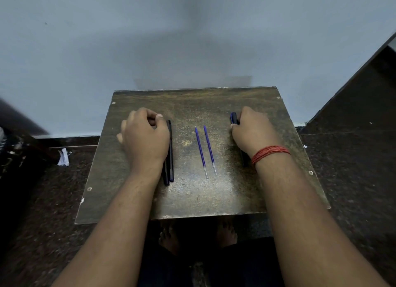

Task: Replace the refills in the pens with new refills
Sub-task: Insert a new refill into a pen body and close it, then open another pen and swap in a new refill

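Two blue refills lie side by side in the middle of a small worn table. At the left lie two dark pens: one shows in full just right of my left hand. The other pen runs under that hand's wrist. My left hand's fingers are curled; whether they hold the hidden pen cannot be seen. At the right, my right hand grips a blue-and-black pen, thumb against its side. That pen's lower end pokes out by the wrist.
The table stands against a pale wall. A dark stone floor surrounds it, with a crumpled white paper at the left and a dark slanted ledge at the right. Bare feet show under the table's front edge.
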Motion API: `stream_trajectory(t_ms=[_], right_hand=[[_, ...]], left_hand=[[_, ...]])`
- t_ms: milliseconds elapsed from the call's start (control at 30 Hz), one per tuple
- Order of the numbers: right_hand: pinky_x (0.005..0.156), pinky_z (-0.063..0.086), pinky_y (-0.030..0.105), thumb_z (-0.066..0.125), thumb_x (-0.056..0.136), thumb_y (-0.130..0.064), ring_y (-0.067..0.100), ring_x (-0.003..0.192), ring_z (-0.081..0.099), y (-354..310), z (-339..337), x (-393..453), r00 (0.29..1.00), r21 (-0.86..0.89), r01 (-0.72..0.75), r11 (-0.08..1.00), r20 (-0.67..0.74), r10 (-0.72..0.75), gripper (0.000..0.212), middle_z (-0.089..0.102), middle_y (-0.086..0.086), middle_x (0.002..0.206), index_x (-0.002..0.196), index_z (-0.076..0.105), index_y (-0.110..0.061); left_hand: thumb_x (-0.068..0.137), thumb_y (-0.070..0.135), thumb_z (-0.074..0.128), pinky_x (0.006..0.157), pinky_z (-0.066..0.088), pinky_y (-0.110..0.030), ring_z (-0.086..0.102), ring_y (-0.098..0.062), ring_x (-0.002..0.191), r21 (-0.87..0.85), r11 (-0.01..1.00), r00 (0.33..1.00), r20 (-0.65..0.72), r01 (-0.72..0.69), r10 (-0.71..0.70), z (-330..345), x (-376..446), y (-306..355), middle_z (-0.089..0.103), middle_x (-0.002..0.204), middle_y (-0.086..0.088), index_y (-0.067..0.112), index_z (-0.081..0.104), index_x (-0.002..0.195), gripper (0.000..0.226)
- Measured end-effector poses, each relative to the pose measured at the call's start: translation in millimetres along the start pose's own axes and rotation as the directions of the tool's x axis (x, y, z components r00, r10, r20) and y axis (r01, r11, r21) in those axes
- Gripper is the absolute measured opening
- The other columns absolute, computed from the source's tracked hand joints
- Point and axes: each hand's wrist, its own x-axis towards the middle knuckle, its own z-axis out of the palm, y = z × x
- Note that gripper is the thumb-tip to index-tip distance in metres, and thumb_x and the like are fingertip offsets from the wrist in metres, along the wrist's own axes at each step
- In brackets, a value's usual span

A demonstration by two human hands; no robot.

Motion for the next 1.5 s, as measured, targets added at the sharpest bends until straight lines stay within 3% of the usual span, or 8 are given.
stream_trajectory(t_ms=[133,267,400,500,667,833,1067,1500], right_hand=[[0.073,0.040,0.034,0.051,0.100,-0.027,0.029,0.086,0.050,0.3,-0.4,-0.2,1.000,0.000,-0.004,1.000,-0.026,0.004,0.025,0.060,0.017,0.111,0.114,0.049,-0.007],[0.072,0.040,0.035,0.049,0.100,-0.029,0.033,0.094,0.058,-6.9,-1.0,-5.2,0.975,0.044,0.075,0.996,-0.213,-0.064,0.024,0.062,0.013,0.110,0.113,0.050,-0.009],[0.068,0.039,0.032,0.050,0.099,-0.032,0.025,0.084,0.053,-19.9,-2.3,-19.5,0.937,0.081,0.139,0.987,-0.334,-0.105,0.021,0.059,0.002,0.101,0.111,0.052,-0.014],[0.068,0.040,0.031,0.051,0.098,-0.032,0.019,0.082,0.051,-25.9,-3.1,-30.9,0.934,0.168,0.149,0.975,-0.348,-0.082,0.018,0.054,-0.005,0.094,0.110,0.054,-0.019],[0.072,0.052,0.036,0.054,0.095,-0.030,0.021,0.085,0.061,-18.3,-11.3,-39.1,0.923,0.339,0.177,0.924,-0.384,-0.036,0.009,0.064,-0.004,0.090,0.101,0.056,-0.023],[0.057,0.037,0.025,0.054,0.096,-0.027,0.014,0.076,0.060,-11.0,-3.5,-34.5,0.872,0.435,0.228,0.871,-0.490,0.017,0.006,0.058,-0.010,0.074,0.097,0.058,-0.022],[0.058,0.038,0.025,0.054,0.096,-0.029,0.004,0.066,0.053,-13.4,-4.5,-7.8,0.862,0.497,0.323,0.806,-0.506,-0.033,0.006,0.054,-0.012,0.065,0.092,0.055,-0.024],[0.056,0.039,0.023,0.056,0.096,-0.027,0.003,0.061,0.051,-8.6,2.5,-2.6,0.893,0.515,0.301,0.803,-0.448,-0.048,0.007,0.052,-0.009,0.062,0.092,0.058,-0.022]], left_hand=[[0.092,0.031,0.056,0.089,0.028,-0.039,0.045,-0.015,0.097,0.026,1.000,1.000,0.012,0.010,-0.010,-0.6,1.1,-3.0,0.056,0.092,0.010,0.024,0.057,0.081,0.013],[0.091,0.035,0.056,0.088,0.028,-0.039,0.043,-0.017,0.097,0.094,0.995,0.998,0.058,-0.022,0.017,-1.9,-1.1,-1.8,0.054,0.093,0.008,0.024,0.055,0.079,0.017],[0.089,0.039,0.056,0.088,0.030,-0.042,0.048,-0.025,0.103,0.201,0.976,0.991,0.125,-0.081,0.057,-10.4,-10.8,-2.4,0.056,0.101,0.002,0.024,0.058,0.082,0.017],[0.088,0.042,0.058,0.088,0.034,-0.045,0.048,-0.027,0.102,0.301,0.941,0.981,0.158,-0.153,0.109,-19.9,-23.4,-2.3,0.056,0.103,-0.001,0.022,0.062,0.086,0.020],[0.088,0.046,0.058,0.088,0.036,-0.046,0.048,-0.027,0.103,0.427,0.875,0.962,0.235,-0.228,0.137,-30.0,-29.3,-0.1,0.055,0.105,-0.003,0.020,0.066,0.095,0.028],[0.087,0.049,0.059,0.087,0.035,-0.046,0.047,-0.029,0.103,0.441,0.861,0.956,0.249,-0.254,0.154,-26.0,-29.7,-1.4,0.054,0.107,-0.004,0.019,0.066,0.095,0.032],[0.086,0.044,0.061,0.086,0.033,-0.044,0.045,-0.027,0.104,0.437,0.851,0.946,0.265,-0.291,0.188,-15.5,-24.8,6.2,0.051,0.110,-0.002,0.021,0.063,0.096,0.025],[0.087,0.043,0.058,0.088,0.033,-0.043,0.044,-0.023,0.102,0.381,0.883,0.948,0.260,-0.275,0.183,-3.3,-22.4,6.9,0.051,0.105,0.000,0.019,0.066,0.087,0.025]])
